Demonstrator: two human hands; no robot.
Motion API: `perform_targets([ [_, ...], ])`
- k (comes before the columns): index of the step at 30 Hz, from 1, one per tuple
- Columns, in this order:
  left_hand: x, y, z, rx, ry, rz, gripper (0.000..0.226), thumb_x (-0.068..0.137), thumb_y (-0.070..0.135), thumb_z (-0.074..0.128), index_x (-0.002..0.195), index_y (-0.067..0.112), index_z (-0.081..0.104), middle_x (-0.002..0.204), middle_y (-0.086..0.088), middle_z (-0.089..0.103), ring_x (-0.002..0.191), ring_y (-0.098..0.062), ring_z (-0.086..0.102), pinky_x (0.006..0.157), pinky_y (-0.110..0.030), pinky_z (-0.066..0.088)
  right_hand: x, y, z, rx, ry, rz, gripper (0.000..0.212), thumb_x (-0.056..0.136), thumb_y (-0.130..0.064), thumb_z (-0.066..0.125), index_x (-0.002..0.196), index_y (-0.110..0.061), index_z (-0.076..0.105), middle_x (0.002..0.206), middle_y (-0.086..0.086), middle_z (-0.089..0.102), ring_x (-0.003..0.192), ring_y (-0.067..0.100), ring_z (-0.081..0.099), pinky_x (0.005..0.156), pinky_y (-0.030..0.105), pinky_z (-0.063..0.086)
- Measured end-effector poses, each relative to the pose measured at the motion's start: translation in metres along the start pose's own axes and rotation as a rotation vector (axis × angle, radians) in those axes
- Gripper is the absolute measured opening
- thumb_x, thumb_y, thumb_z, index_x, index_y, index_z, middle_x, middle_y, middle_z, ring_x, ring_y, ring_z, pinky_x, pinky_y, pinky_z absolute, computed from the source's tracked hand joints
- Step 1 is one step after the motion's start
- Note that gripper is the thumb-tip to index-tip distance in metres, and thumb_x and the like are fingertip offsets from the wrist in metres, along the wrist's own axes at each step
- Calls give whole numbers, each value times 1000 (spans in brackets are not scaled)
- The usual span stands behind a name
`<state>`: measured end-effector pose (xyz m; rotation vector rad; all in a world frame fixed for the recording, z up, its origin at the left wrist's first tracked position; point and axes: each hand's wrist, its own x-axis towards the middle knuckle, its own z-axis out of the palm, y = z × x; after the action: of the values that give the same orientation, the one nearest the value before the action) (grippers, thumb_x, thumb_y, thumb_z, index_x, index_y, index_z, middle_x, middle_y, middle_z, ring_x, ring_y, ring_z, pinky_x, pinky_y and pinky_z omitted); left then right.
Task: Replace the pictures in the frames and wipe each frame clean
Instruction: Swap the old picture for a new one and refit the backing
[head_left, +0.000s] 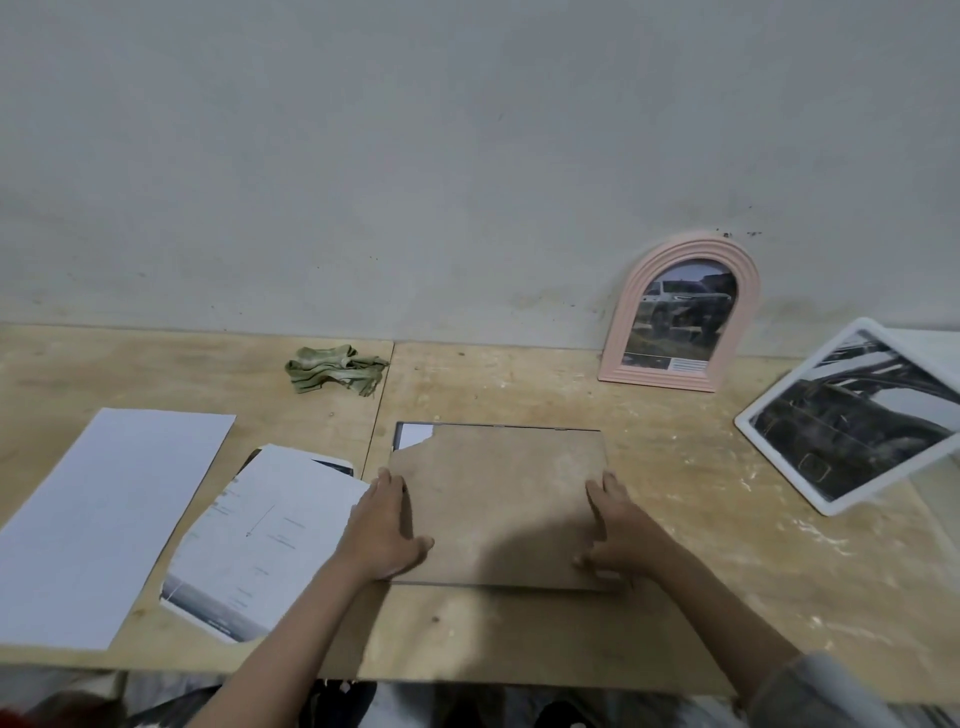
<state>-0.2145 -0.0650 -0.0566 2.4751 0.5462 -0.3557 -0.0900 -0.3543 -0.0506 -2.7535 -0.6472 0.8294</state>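
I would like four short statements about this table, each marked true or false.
1. Both hands, left hand and right hand, rest on the brown rectangular backing board. True.
2. The crumpled green cloth lies under the left hand. False: it lies apart, near the wall.
3. The pink arched picture frame stands upright against the wall. True.
4. The white rectangular picture frame is empty. False: it holds a dark picture.
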Motion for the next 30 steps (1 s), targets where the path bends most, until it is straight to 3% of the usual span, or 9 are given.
perform_targets([
  [2, 6, -5, -15, 106, -148, 60, 119, 72, 39, 77, 152, 10, -6, 159, -2, -19, 148, -20, -5, 119, -45, 5, 5, 3, -12, -143, -78, -82, 119, 67, -38, 80, 151, -13, -2, 157, 13, -14, 145, 24, -8, 117, 40, 13],
  [5, 17, -6, -28, 296, -266, 141, 128, 68, 35, 81, 151, 13, -14, 157, -1, -26, 146, -15, -18, 117, -48, -3, 14, 1, -22, -293, -139, -130, 122, 65, -33, 82, 151, -18, -3, 157, 10, -15, 146, 22, -6, 116, 42, 9],
  [11, 23, 0, -28, 384, -294, 152, 127, 69, 35, 80, 150, 13, -15, 158, -3, -24, 147, -14, -16, 117, -45, -1, 22, -2, -21, -437, -108, -169, 121, 65, -33, 82, 151, -17, -1, 157, 17, -10, 145, 28, 7, 114, 36, 16],
  [16, 25, 3, -25, 461, -264, 153, 125, 71, 38, 78, 150, 11, -15, 158, -6, -23, 147, -17, -16, 118, -44, -1, 19, -2, -22, -462, -58, -201, 112, 73, -33, 77, 151, -20, -3, 158, 13, -7, 141, 31, 19, 113, 36, 21],
  [24, 21, 9, -21, 553, -229, 127, 125, 71, 42, 77, 150, 10, -14, 158, -8, -21, 147, -19, -14, 118, -46, -1, 19, -4, -16, -565, 16, -212, 112, 72, -40, 75, 150, -17, -1, 157, 17, -3, 142, 29, 17, 114, 39, 19],
  [30, 26, 15, -31, 706, -315, 159, 127, 71, 49, 75, 148, 6, -17, 158, -12, -20, 148, -24, -6, 117, -47, 1, 20, -9, -20, -559, -78, -185, 121, 67, -43, 80, 151, -14, -4, 157, 18, -6, 144, 30, 11, 114, 41, 16],
])
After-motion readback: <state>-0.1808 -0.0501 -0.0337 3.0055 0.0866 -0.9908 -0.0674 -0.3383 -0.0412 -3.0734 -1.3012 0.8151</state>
